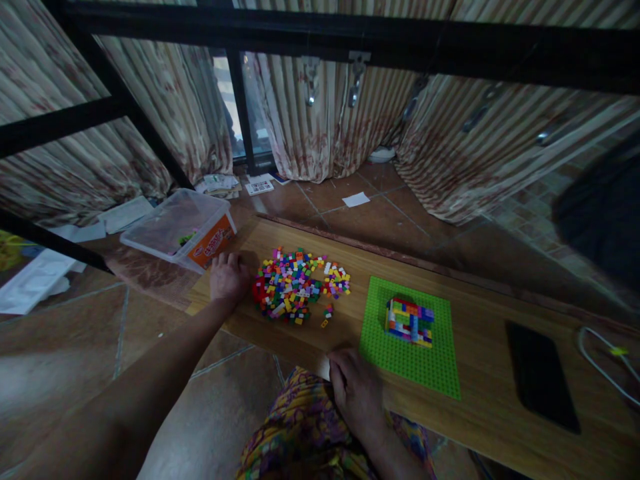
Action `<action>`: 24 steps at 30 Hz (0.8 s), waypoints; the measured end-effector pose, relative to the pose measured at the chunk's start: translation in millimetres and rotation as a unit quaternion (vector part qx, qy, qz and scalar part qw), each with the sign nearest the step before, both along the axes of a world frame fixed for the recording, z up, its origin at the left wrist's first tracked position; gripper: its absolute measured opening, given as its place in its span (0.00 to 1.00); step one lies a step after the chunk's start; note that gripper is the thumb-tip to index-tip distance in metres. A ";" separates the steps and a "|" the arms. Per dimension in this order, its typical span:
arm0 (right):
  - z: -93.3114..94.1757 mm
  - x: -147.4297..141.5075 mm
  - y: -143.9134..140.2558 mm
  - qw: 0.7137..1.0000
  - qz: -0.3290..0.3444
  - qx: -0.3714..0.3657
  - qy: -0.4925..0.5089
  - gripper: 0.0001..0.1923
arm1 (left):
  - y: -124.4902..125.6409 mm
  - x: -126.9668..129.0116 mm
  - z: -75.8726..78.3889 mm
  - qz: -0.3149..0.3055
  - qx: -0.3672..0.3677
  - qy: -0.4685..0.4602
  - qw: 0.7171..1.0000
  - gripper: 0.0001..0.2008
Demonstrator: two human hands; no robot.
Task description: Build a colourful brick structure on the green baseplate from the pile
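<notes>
My left hand [228, 280] lies on the left end of a wooden bench [480, 340], palm down with its fingers stretched away from me, just left of a pile of small colourful building bricks [287, 283]. It holds nothing that I can see. My right hand [356, 387] rests at the front edge of the bench, its fingers curled in and nothing showing in them. Right of it lies a green baseplate [375, 327]. A low, hollow brick structure [411, 323] in several colours stands on this plate.
A clear plastic box [165, 227] with an orange label stands beyond my left hand. A dark phone-like slab [543, 373] and a white cable [595, 360] lie at the bench's right. Papers [356, 199] are on the tiled floor near the curtains [295, 120].
</notes>
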State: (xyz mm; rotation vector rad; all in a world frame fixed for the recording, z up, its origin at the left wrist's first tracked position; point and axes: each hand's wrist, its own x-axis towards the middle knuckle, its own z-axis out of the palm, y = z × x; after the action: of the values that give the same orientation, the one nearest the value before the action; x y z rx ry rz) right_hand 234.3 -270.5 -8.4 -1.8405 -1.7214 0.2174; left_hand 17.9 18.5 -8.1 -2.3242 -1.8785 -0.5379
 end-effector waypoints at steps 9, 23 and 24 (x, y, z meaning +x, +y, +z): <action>3.6 -0.6 0.7 0.998 -0.014 -0.011 0.059 0.09 | 0.1 -0.1 0.0 -0.006 -0.002 -0.009 1.000 0.16; 19.3 3.1 49.4 0.995 -0.033 -0.029 0.092 0.14 | -1.7 2.0 3.7 0.005 -0.018 -0.029 0.999 0.16; 17.9 2.4 53.9 0.996 -0.032 -0.031 0.074 0.14 | -1.7 1.9 3.7 0.004 -0.017 -0.028 0.999 0.16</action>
State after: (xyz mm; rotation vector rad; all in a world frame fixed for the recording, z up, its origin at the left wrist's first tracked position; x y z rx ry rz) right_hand 236.7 -216.6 9.5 -1.8720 -1.5684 0.3739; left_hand 19.8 16.8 -4.4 -2.3456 -1.9359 -0.5804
